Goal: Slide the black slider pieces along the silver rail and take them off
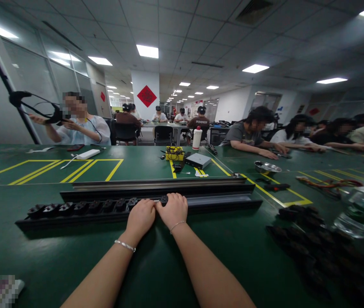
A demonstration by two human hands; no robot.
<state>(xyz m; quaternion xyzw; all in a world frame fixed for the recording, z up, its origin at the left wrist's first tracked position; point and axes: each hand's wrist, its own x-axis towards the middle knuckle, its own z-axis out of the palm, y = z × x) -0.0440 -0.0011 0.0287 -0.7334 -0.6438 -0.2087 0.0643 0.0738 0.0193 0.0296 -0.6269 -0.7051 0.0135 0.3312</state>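
A long black rail (223, 202) lies across the green table in front of me. A row of several black socket modules (73, 208) sits in its left half. My left hand (141, 217) and my right hand (173, 209) rest side by side on the rail's near edge, fingers curled over it. Under the fingertips of my right hand is one more black module (164, 199). Behind this rail lie two further long rails, one black and one grey (156, 185).
A pile of loose black modules (300, 231) and a plastic water bottle (358, 209) lie at the right. Further back are a metal bowl (267, 167), a grey box (198, 160), a yellow part (174, 153) and a white bottle (196, 138). Other people sit around the tables.
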